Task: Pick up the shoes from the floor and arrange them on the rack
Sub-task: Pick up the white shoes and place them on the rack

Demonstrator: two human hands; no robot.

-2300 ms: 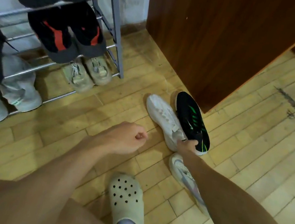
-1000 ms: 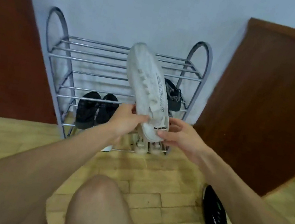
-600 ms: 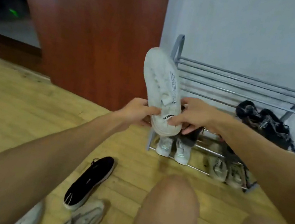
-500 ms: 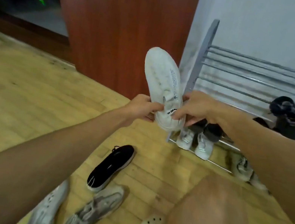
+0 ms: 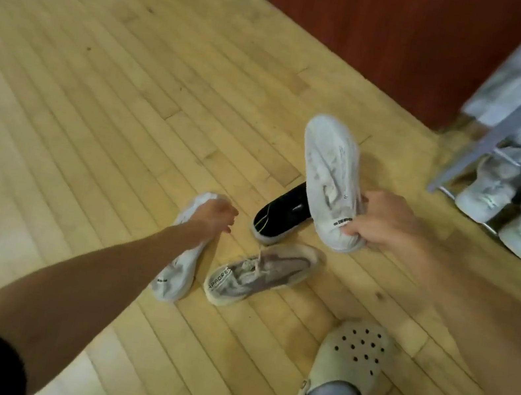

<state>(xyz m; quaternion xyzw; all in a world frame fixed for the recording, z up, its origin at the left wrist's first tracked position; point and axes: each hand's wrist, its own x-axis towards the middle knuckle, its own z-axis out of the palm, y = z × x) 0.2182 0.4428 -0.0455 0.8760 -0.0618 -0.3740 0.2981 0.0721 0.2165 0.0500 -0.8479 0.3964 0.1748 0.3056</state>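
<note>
Over the white floor sneaker (image 5: 174, 272) now, left hand (image 5: 214, 215).

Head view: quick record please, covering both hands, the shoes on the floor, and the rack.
right hand: grips the held white sneaker by its heel, above the floor
left hand: on the second white sneaker, which lies on the floor; grip unclear
also on floor: black shoe and grey sneaker, between the hands
rack: right edge, blurred; pale shoes on its bottom tier
</note>
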